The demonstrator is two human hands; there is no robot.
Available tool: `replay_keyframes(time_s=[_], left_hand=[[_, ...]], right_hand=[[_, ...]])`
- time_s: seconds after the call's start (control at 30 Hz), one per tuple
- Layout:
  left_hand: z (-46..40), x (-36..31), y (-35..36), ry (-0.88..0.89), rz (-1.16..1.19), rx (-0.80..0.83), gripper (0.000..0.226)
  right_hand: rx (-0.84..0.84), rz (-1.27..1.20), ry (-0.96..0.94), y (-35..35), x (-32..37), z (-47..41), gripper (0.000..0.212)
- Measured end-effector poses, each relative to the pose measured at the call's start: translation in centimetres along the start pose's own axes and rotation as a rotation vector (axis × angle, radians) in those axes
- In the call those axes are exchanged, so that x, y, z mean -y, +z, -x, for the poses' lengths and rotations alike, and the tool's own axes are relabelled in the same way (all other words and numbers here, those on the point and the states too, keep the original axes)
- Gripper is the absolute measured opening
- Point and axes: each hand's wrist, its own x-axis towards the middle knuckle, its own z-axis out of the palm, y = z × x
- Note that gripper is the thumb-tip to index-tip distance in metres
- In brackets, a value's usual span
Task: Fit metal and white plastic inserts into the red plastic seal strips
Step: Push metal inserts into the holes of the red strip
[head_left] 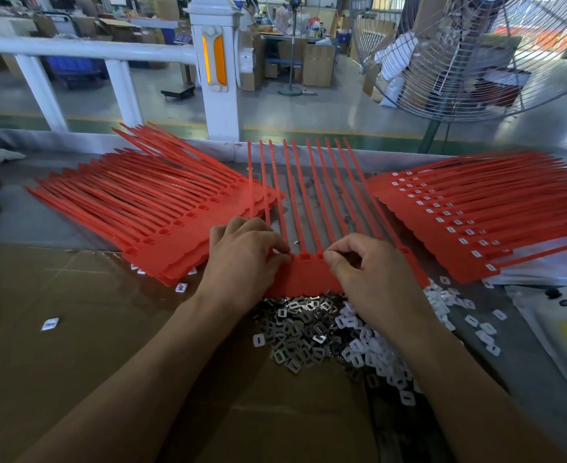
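A comb of joined red seal strips (305, 272) lies in front of me, tails pointing away. My left hand (242, 259) rests on its left part, fingers curled, fingertips at a strip head; whether they hold an insert is hidden. My right hand (368, 265) rests on the right part, thumb and forefinger pinched together at a strip head. Just below the comb lie a heap of metal inserts (295, 332) and a heap of white plastic inserts (372, 349).
A stack of red strips with open sockets (162, 208) fans out at left. A stack with white inserts fitted (469, 208) lies at right. Brown cardboard (58, 329) covers the near table. A large fan (475, 55) stands behind, beside a white railing (215, 78).
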Motion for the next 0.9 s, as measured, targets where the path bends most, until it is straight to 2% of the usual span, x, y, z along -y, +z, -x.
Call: replay_keyframes(time_s=[0.17,0.3,0.47,0.53,0.7,0.77,0.9], left_hand=[[0.1,-0.1,-0.3,0.005,0.013,0.016,0.013],[0.6,0.1,-1.0,0.019,0.033,-0.012,0.02],[1.0,0.1,-1.7,0.0,0.065,-0.06,0.022],[1.1,0.1,-1.9,-0.005,0.076,-0.08,0.021],[1.1,0.0,-2.0,0.002,0.087,-0.091,0.02],[1.2,-0.1,-2.0,0.009,0.097,-0.093,0.019],[1.2,-0.1,-2.0,0.013,0.101,-0.106,0.02]], right_hand=[[0.016,0.006,-0.035,-0.2,0.1,0.1,0.01],[0.168,0.039,-0.164,-0.6,0.5,0.4,0.006],[0.376,0.248,-0.318,-0.1,1.0,0.7,0.027],[0.386,0.292,-0.321,0.1,1.0,0.8,0.025],[0.364,0.275,-0.353,0.2,0.9,0.9,0.002],[0.364,0.266,-0.355,0.2,0.9,0.8,0.003],[0.402,0.279,-0.355,0.2,0.9,0.8,0.017]])
